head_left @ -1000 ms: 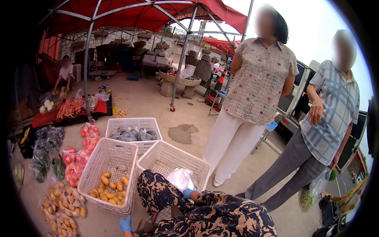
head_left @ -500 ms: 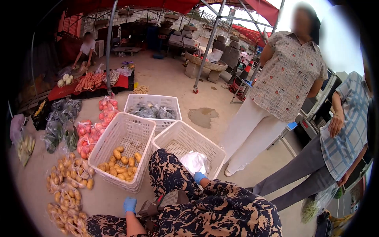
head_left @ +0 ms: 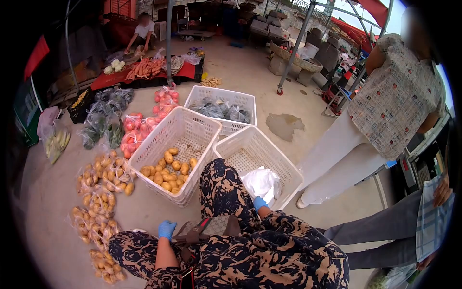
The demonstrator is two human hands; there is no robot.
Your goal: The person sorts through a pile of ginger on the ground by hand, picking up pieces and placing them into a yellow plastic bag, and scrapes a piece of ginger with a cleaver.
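My left hand (head_left: 167, 229), in a blue glove, is closed above my left knee, beside a brown patterned handbag (head_left: 211, 228) on my lap. No object shows in its fingers. My right hand (head_left: 260, 203), gloved in blue too, has curled fingers against a white plastic bag (head_left: 262, 185) lying in the right-hand white crate (head_left: 288, 169); its fingertips are partly hidden. Loose potatoes (head_left: 169, 177) lie at the bottom of the white crate (head_left: 196, 120) in front of my knees.
Bagged potatoes (head_left: 100, 202) lie on the ground at left, with red-bagged produce (head_left: 137, 129) beyond. A third crate (head_left: 248, 100) holds dark bagged vegetables. A person in a patterned shirt (head_left: 399, 91) and another in grey trousers (head_left: 380, 241) stand at right. A canopy pole (head_left: 298, 45) stands behind.
The view has swung left and down, so the crates and produce sit further right in the picture. My left hand has come nearer the handbag; my right hand stays by the white plastic bag.
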